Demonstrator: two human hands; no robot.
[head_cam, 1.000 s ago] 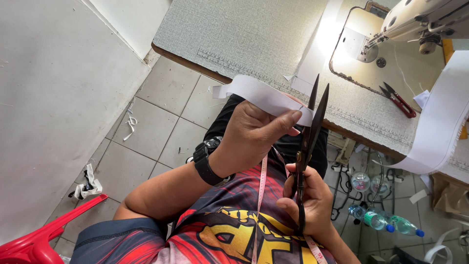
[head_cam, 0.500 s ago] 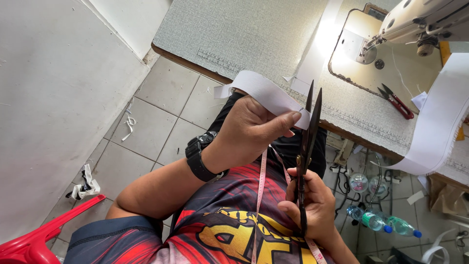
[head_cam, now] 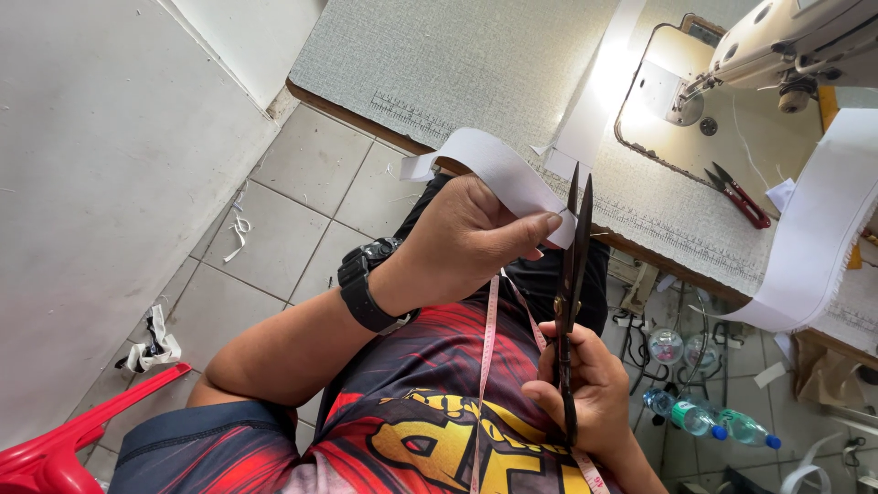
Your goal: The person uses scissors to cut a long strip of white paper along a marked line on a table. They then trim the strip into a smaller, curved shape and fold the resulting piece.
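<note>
A: What is the biggest thing here?

B: The sewing table (head_cam: 457, 64), grey and speckled, with a white sewing machine (head_cam: 777, 46) on it. A wide white band (head_cam: 814, 229) hangs from its edge.

A: And the hands?

B: The left hand (head_cam: 466, 242) is closed on a white fabric strip (head_cam: 498, 169), pinched between thumb and fingers just above the lap. The right hand (head_cam: 585, 393) grips the handles of long dark scissors (head_cam: 572, 274).

A: What changed in the last second?

B: The blades were more open before; now they are nearly together, at the strip's end beside the left fingertips. I judge that the cut is closing on the strip.

A: Smaller things?

B: A pink measuring tape (head_cam: 485, 366) on the chest, and red thread snips (head_cam: 736, 194) on the table.
</note>
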